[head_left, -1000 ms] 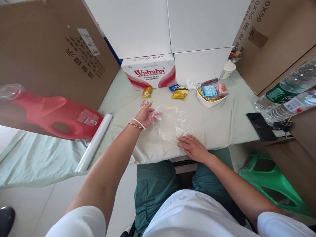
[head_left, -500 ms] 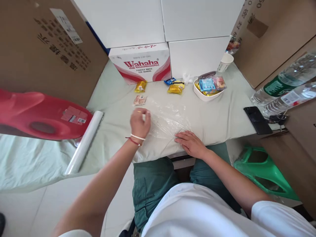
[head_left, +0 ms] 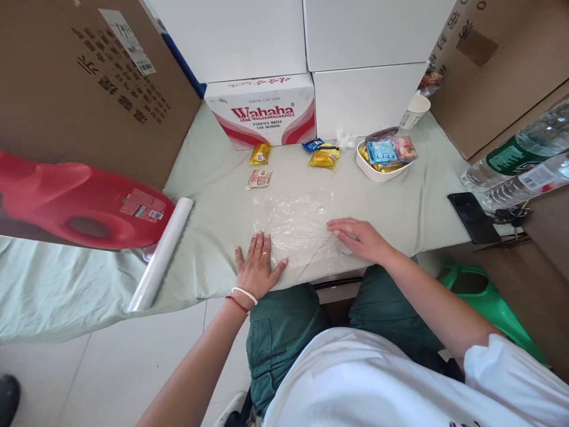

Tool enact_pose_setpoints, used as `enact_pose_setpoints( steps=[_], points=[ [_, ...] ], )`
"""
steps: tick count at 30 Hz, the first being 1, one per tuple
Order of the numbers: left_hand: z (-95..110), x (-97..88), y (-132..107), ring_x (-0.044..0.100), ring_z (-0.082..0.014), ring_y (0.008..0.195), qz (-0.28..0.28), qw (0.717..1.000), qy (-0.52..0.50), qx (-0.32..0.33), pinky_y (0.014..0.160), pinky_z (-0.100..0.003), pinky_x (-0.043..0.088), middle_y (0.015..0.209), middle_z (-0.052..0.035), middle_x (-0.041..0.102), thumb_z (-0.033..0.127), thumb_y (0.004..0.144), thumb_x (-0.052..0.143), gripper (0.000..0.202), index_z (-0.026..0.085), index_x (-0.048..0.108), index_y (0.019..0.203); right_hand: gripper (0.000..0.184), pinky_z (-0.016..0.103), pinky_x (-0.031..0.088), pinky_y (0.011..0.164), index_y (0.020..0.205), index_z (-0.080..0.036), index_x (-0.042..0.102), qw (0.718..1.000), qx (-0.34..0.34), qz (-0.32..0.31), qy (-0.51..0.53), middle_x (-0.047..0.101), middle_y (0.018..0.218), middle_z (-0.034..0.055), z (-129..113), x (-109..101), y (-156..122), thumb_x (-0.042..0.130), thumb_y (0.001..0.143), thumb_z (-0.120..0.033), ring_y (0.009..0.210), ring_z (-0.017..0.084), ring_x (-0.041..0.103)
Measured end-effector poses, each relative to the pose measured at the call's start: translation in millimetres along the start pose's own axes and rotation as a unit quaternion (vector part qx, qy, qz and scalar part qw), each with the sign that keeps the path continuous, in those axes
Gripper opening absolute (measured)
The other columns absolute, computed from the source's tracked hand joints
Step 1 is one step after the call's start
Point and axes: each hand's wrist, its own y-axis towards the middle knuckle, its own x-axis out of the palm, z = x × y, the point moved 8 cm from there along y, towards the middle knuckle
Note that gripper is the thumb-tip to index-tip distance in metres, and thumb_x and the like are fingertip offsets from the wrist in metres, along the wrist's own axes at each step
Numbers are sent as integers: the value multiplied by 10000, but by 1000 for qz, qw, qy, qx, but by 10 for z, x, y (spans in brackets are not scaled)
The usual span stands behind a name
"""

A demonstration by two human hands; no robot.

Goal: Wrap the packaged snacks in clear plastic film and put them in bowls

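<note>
A sheet of clear plastic film (head_left: 296, 222), wrinkled and shiny, lies on the cloth-covered table in front of me. My left hand (head_left: 256, 264) rests flat with spread fingers at its lower left corner. At the film's right edge, my right hand (head_left: 355, 237) lies with its fingers stretched out over it. Beyond the film sit a small pinkish packet (head_left: 258, 179), a yellow packet (head_left: 260, 153) and another yellow packet (head_left: 323, 159) beside a blue one (head_left: 313, 144). A white bowl (head_left: 377, 174) to their right holds several wrapped snacks.
On the left lie a white roll (head_left: 162, 255) and a red plastic jug (head_left: 89, 201). A Wahaha carton (head_left: 267, 115) stands at the back beneath white boxes. To the right are a paper cup (head_left: 415, 111), a phone (head_left: 473, 217), water bottles (head_left: 515, 155) and a green stool (head_left: 493, 302).
My left hand has opened from a curled shape and come down flat at the film's near left corner. The film lies more spread out. My right hand has shifted slightly up and right.
</note>
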Motion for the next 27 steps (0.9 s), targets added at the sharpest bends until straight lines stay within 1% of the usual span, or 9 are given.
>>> enact_pose_setpoints(
  steps=[4,7,12,14,16,19,22,25,27],
  points=[
    [66,-5,-24,266,-396,1622,21,1000,-2,9,1271,-746,109,1747,-216,234,696,988,383,905,170,221,1706,514,501,366,1282,1523,-220,592,989,-83,-33,-115,582,1576,91,-151,218,632,400,1109,-457,1522,253,466],
    [80,-3,-18,266,-400,1621,21,1000,-10,11,1274,-743,92,1745,-224,233,714,979,400,937,156,208,1707,573,626,219,1314,1588,-204,509,975,-41,-77,-207,413,1698,116,318,411,961,412,1091,-472,1608,321,310],
    [28,26,-24,239,-393,1631,17,999,-40,15,1293,-714,39,1745,-234,235,711,967,443,966,134,202,1703,669,660,281,1270,1553,-146,540,963,102,42,-245,443,1666,190,1080,-116,1091,267,1101,-557,1569,370,372],
    [-42,28,-17,229,-385,1635,20,996,-84,18,1301,-695,65,1746,-224,256,680,962,477,943,145,224,1696,717,589,330,1269,1499,-112,595,966,91,70,-233,467,1640,215,970,-235,1014,215,1104,-575,1548,351,411],
    [-144,-52,-1,227,-362,1639,60,988,-145,6,1308,-656,145,1728,-203,329,607,976,487,847,166,287,1670,713,525,344,1278,1463,-103,630,975,32,38,-215,498,1617,212,661,-106,868,203,1114,-555,1529,316,444],
    [-234,-364,15,273,-312,1625,202,958,-202,-27,1305,-569,245,1597,-190,525,453,1015,444,601,166,473,1543,612,505,339,1286,1516,-156,593,978,-56,-51,-197,489,1642,159,171,382,536,285,1125,-512,1540,278,432],
    [8,-636,100,340,-280,1598,283,942,-180,-13,1320,-537,210,1489,-168,617,359,1046,384,468,177,585,1427,524,575,290,1296,1547,-208,563,969,-73,-105,-211,420,1694,128,-49,829,263,419,1110,-459,1582,305,365],
    [438,-586,353,308,-278,1617,198,971,-119,68,1340,-557,87,1619,-148,523,384,1062,354,530,195,536,1523,518,604,218,1316,1568,-212,535,964,-79,-111,-228,381,1714,126,-105,1008,146,470,1098,-420,1603,308,327],
    [522,-416,517,281,-285,1628,114,987,-81,78,1336,-585,39,1698,-151,412,418,1063,330,605,184,440,1610,536,589,202,1326,1595,-218,497,963,-84,-97,-235,362,1723,118,-92,978,110,460,1100,-421,1609,293,316]
  ],
)
